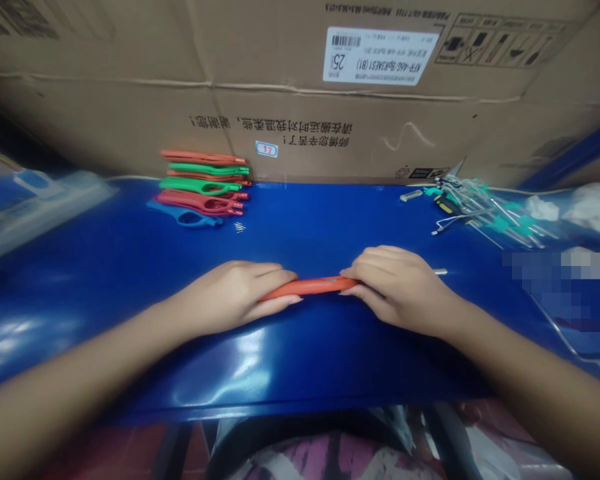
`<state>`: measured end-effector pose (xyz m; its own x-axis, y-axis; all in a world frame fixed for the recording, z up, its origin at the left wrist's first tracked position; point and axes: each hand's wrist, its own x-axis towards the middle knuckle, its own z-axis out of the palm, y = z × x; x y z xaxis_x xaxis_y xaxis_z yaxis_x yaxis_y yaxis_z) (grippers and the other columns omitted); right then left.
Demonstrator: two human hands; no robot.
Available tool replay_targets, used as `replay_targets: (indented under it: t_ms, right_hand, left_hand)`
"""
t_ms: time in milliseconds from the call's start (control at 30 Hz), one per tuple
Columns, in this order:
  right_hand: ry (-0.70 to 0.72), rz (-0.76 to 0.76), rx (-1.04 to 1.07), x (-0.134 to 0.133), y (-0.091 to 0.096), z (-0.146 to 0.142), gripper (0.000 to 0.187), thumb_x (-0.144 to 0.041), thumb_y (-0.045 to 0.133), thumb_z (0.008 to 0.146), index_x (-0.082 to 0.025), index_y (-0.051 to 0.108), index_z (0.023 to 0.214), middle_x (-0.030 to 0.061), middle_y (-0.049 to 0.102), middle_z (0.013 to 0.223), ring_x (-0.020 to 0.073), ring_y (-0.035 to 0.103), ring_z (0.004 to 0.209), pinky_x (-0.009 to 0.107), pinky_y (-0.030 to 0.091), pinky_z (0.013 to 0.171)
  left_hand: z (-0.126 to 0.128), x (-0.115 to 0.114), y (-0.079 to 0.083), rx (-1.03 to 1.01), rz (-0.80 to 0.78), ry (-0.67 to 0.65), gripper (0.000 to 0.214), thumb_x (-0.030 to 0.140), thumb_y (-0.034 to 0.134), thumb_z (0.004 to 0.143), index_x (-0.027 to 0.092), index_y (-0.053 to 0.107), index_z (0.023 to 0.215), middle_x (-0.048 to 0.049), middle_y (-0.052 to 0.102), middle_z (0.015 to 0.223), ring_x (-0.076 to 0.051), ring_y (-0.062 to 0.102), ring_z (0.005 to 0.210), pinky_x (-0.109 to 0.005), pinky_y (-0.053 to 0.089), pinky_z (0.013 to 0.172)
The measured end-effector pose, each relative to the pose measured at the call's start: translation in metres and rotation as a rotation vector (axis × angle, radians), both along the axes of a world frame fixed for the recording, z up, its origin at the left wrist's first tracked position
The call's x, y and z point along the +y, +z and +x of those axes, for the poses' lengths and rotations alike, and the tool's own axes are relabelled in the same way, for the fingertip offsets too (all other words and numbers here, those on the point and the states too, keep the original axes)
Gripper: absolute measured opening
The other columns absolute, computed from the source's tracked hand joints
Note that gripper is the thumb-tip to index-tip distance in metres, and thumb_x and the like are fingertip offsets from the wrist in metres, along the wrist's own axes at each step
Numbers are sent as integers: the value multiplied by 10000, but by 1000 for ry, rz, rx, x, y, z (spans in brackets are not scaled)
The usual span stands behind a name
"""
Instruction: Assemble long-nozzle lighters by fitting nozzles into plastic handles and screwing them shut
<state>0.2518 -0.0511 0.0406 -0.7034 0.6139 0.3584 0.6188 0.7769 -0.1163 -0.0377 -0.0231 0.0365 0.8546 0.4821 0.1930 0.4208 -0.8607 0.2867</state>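
An orange plastic lighter casing point(310, 287) lies level between my two hands above the blue table. My left hand point(240, 293) is closed on its left end, thumb below and fingers above. On the right end, my right hand point(397, 287) pinches it between thumb and fingers. Both ends of the casing are covered by my fingers. Just beyond my right hand a thin metal piece point(440, 272) shows, partly hidden. At the back left lies a row of similar casings point(203, 193) in orange, green, red and blue. Beside them is a little pile of small screws point(239, 227).
A large cardboard box point(290, 100) stands along the back of the blue table point(300, 373). Metal rods with green parts point(495, 210) are heaped at the back right, with a yellow-and-black tool point(445, 204). White plastic bags point(597, 207) lie at far right.
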Motion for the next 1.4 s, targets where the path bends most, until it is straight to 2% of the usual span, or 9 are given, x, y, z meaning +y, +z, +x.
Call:
replay_targets:
  t_ms: [200,400,600,733,867,1000,1167,1267,1400]
  right_hand:
    - [-18,-64,-49,-1,0,-5,338,-405,474,1038,-161,689,947,69,711,871,199,618,809,333,432,751]
    - [-52,-4,-84,5,3,0,251,-384,564,998,-158,673,989,62,711,921,212,608,860,341,409,793]
    - [-85,64,-156,6,0,0,256,-303,497,1024,-150,652,890,45,660,810,195,555,748,338,357,732]
    - [-75,90,-149,4,-3,-6,283,-261,461,1040,-156,648,856,30,655,775,171,535,703,357,339,806]
    - [-156,-8,-101,6,-5,-5,208,-359,555,1009,-195,683,1001,35,719,927,199,611,874,385,333,904]
    - [-295,8,-104,12,-5,7,427,-423,681,920,-181,615,1265,101,689,1217,285,603,1110,457,329,1003]
    - [-436,49,-91,21,-6,20,335,-274,703,899,-152,647,1205,110,711,1185,313,620,1097,488,361,996]
    - [-384,46,-53,23,-7,23,210,-240,679,919,-184,687,1122,74,745,1102,280,648,1035,484,362,1002]
    - [-197,23,-41,24,-7,21,107,-229,613,969,-205,711,1005,26,763,968,214,675,928,497,288,1090]
  left_hand:
    - [2,-1,-5,-40,-12,50,352,370,506,1028,177,593,1310,-39,669,945,-152,653,787,-244,471,686]
    - [1,3,-10,-68,-22,90,295,360,490,1039,163,643,1198,-50,656,974,-159,647,845,-247,480,763]
    - [0,4,-10,-91,-35,91,266,348,517,1029,163,645,1171,-39,651,955,-152,632,838,-241,460,755]
    - [0,5,-9,-94,-70,79,205,321,538,1018,164,646,1092,-18,629,886,-135,610,786,-230,431,710]
    - [-2,11,-11,-73,-74,118,202,341,549,1008,164,646,1014,-9,615,851,-130,594,746,-232,414,685]
    - [-7,20,-10,-76,-12,177,212,355,560,996,165,653,994,-9,623,847,-132,597,736,-235,411,679]
    - [-16,28,-2,-96,110,207,209,343,576,979,154,663,997,-22,648,865,-146,615,750,-244,422,695]
    - [-19,29,2,-115,123,198,205,342,579,976,155,663,988,-18,645,845,-145,612,735,-246,426,692]
    - [-18,26,3,-101,103,148,204,343,563,987,161,656,989,-16,642,841,-141,608,729,-241,420,670]
